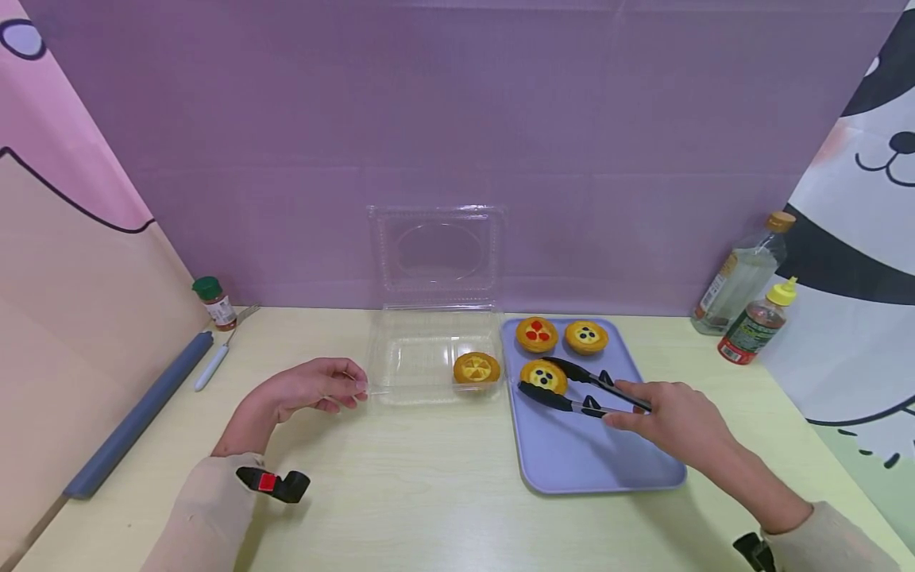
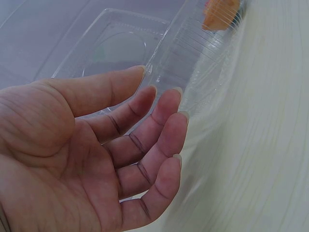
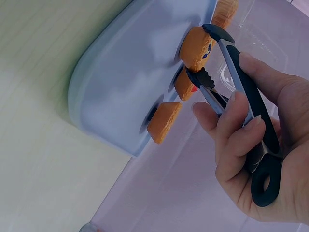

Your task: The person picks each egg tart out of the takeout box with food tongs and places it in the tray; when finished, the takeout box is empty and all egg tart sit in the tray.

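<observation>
My right hand grips black-and-silver tongs, whose tips stand on either side of a tart with dark blue dots on yellow. That tart sits on a lavender tray, in front of a tart with red pieces and another with dark dots. My left hand is at the near left corner of a clear plastic box, thumb and index fingertip pinching its rim; the other fingers are loosely bent. One tart with yellow wedges lies inside the box at the right; its lid stands raised behind.
At the back right stand a clear bottle with an orange-brown cap and a yellow-capped bottle. On the left are a green-lidded jar, a fork with a pale handle and a long blue-grey roll. A purple backdrop rises behind.
</observation>
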### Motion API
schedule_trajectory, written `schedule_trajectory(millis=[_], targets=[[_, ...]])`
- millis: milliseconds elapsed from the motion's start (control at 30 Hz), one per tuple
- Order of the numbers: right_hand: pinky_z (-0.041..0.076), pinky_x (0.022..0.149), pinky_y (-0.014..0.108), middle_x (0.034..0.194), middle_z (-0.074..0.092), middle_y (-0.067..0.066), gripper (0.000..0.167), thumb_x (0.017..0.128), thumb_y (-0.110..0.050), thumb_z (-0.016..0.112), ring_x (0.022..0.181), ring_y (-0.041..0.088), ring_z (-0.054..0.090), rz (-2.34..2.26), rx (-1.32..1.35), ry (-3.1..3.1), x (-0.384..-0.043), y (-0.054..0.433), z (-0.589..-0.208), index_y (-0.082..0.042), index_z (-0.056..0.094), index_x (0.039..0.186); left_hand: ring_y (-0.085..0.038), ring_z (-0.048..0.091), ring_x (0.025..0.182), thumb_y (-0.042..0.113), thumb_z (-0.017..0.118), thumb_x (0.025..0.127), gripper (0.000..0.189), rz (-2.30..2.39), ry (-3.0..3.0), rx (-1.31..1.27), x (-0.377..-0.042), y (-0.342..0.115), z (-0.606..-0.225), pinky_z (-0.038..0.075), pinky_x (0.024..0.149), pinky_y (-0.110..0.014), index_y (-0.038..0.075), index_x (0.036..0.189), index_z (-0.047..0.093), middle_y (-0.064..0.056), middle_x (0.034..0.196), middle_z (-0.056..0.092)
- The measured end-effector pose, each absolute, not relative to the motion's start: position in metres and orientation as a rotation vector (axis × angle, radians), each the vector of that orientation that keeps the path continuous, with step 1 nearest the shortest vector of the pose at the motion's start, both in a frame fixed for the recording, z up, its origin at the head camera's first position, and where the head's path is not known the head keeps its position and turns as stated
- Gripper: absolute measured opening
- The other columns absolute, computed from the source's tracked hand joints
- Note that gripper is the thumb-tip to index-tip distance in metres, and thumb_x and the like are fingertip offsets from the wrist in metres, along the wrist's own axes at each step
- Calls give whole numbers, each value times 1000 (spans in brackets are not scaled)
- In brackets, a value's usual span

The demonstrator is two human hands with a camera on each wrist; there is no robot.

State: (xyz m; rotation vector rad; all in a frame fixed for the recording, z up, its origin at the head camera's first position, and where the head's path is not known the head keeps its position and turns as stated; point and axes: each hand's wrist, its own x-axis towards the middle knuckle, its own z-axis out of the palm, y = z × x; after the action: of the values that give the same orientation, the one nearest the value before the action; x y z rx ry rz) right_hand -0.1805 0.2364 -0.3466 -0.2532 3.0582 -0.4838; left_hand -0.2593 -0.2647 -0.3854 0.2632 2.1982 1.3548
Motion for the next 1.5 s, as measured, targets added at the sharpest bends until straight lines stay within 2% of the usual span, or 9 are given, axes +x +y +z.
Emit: schedule_trajectory(millis=[467, 867, 967, 1133, 1367, 1500], targets=[[32, 50, 31, 69, 60, -7, 67, 82, -51, 76, 60, 12, 47, -481, -280, 3065, -182, 237, -347, -9, 65, 133, -22, 63, 101, 22, 61, 99, 31, 1362, 2191, 265, -258, -263, -384, 53, 86, -37, 0, 121, 55, -12, 116, 68], [32, 51, 31, 76, 64, -6, 75, 81, -55, 76, 62, 13, 49, -467, -265, 3062, -184, 239, -341, -7, 61, 137, -24, 63, 102, 23, 61, 99, 31, 1356, 2195, 263, -259, -263, -384, 52, 87, -37, 1, 120, 56, -12, 115, 68], [33, 52, 31, 83, 69, 1, 78, 81, -59, 75, 66, 16, 50, -447, -267, 3075, -185, 241, -339, -8, 61, 137, -24, 64, 102, 23, 62, 98, 30, 1356, 2198, 245, -259, -264, -385, 52, 87, -36, 2, 119, 56, -12, 114, 68], [34, 53, 31, 104, 73, 16, 82, 79, -64, 73, 74, 19, 53, -432, -268, 3088, -185, 245, -336, -8, 60, 138, -23, 64, 102, 23, 62, 98, 30, 1355, 2200, 239, -258, -263, -385, 52, 87, -36, 2, 119, 57, -12, 115, 68], [37, 54, 31, 96, 74, 8, 83, 79, -65, 73, 79, 20, 59, -463, -285, 3086, -182, 245, -330, -8, 60, 138, -23, 64, 102, 23, 62, 98, 32, 1362, 2192, 257, -258, -264, -385, 53, 86, -36, 0, 120, 56, -14, 116, 68], [37, 54, 31, 97, 74, 9, 84, 78, -66, 73, 83, 22, 60, -461, -291, 3095, -182, 246, -326, -8, 61, 138, -24, 64, 102, 23, 62, 98, 32, 1360, 2197, 252, -258, -263, -384, 53, 85, -36, 0, 120, 56, -15, 116, 68]])
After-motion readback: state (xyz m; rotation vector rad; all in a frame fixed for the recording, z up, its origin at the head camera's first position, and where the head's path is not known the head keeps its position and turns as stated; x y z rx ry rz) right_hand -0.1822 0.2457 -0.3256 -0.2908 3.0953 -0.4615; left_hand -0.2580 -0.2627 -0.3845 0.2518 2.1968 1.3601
